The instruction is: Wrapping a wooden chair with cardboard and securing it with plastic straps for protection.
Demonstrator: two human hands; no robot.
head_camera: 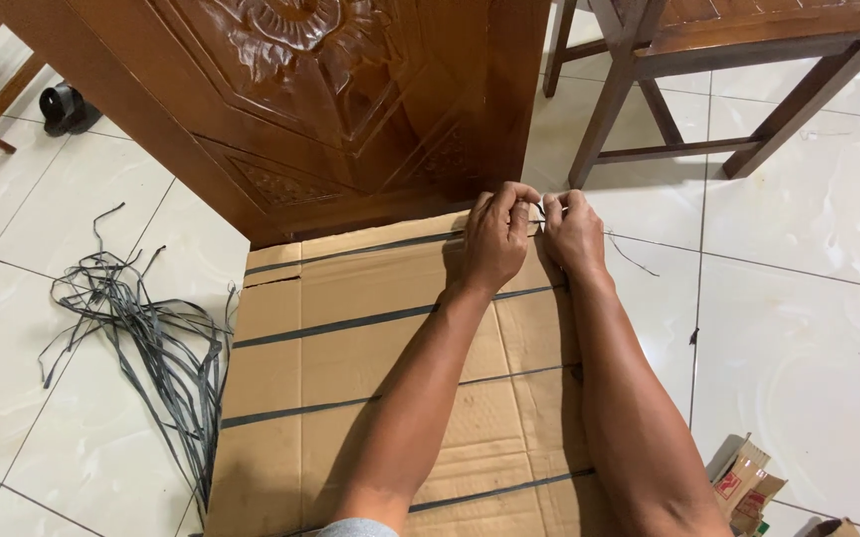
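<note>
Cardboard sheet (370,378), flattened, brown, lying on the white tiled floor (808,328); its far edge rests against the foot of a carved wooden door panel (320,99). Dark strips (350,323), five in view, run across the sheet from its left edge toward its right edge, roughly parallel and spaced apart. Left hand (492,242), at the far right corner of the sheet, fingers curled and pressed together, pinching the end of the farthest strip (380,249). Right hand (571,231), just beside the left and touching it at the fingertips, likewise closed in a pinch on the same strip end; a thin loose tail (634,257) trails from it over the floor past the sheet's right edge. Both forearms stretch over the near half of the sheet. Bundle of loose dark strips (151,338), tangled, on the floor just off the sheet's left edge. Wooden chair legs (649,89), on the floor beyond the sheet's far right corner. Small printed carton (748,487), crumpled, on the floor near the sheet's near right corner. Black round object (62,104), on the floor at far left, kind unclear.
</note>
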